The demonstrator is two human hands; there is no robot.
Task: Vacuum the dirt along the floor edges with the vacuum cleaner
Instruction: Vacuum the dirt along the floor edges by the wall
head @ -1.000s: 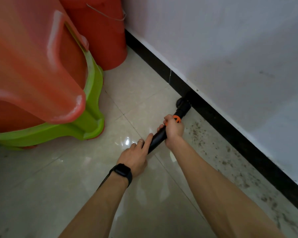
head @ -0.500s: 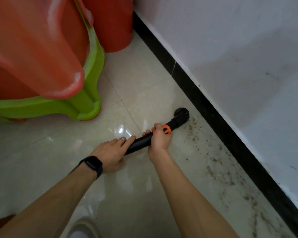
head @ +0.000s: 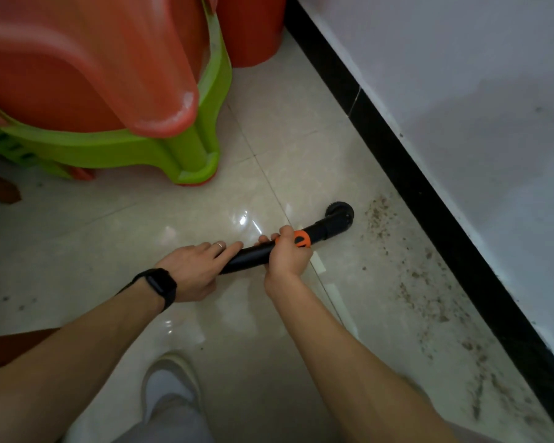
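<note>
Right hand (head: 288, 260) grips vacuum tube (head: 250, 257); nozzle (head: 338, 217) beside dirt (head: 378, 215) (skirting (head: 416, 193) near).

Light was flat and kinda dim, coming from somewhere above going by the reflections (couldn't pin it down). It hit the glossy floor tiles (head: 269, 174) as a few white glare spots. A soft grey shadow smeared the wall (head: 461, 91). The red stool (head: 77, 59) up close was blurry mush, and my forearms (head: 349, 362) went soft near the bottom edge. The wide lens stretched the black skirting (head: 429, 193) toward the corner. Sharpest bit was the vacuum tube (head: 250, 257) mid-frame.
</note>
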